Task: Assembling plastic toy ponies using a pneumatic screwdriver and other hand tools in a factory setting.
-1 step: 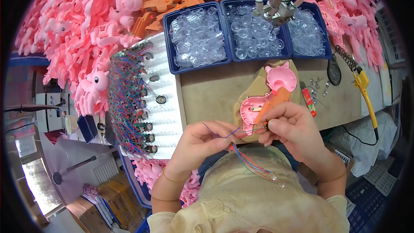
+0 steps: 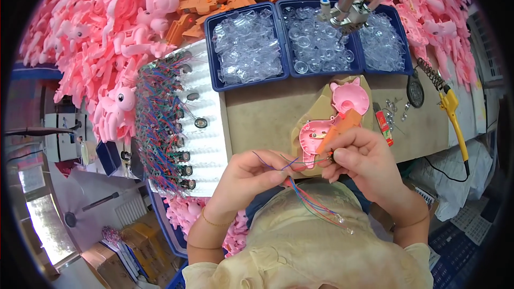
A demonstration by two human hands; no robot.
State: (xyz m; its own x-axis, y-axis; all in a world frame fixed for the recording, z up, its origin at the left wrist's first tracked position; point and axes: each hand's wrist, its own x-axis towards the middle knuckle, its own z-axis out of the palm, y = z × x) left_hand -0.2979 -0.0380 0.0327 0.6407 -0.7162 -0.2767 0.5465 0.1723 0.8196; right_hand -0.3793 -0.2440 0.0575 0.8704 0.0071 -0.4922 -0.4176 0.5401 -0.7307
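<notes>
Before my body, both hands work on a bundle of thin coloured wires [image 2: 306, 201]. My left hand [image 2: 257, 174] is closed in a pinch on the wires; blue and green strands stick up above its fingers. Below it, red, blue and green strands hang down, ending in small clear bulbs. My right hand [image 2: 361, 155] pinches a small dark part [image 2: 331, 155], mostly hidden by its fingers, with wires running to the left hand. Just beyond, an open pink toy shell [image 2: 310, 135] lies in a tan holder [image 2: 301, 123]. An orange plastic piece [image 2: 342, 126] lies across the shell, partly behind my right fingers.
Blue bins [image 2: 243, 84] of clear plastic parts stand at the back, beneath a metal machine head [image 2: 350, 16]. Wired parts [image 2: 160, 123] lie on a white ridged sheet [image 2: 206, 147] at left. Pink toy parts [image 2: 112, 27] are heaped behind. A yellow soldering iron [image 2: 454, 120] hangs at right.
A green wire now shows beside the blue one above my left fingers. Both hands keep almost the same place and grip.
</notes>
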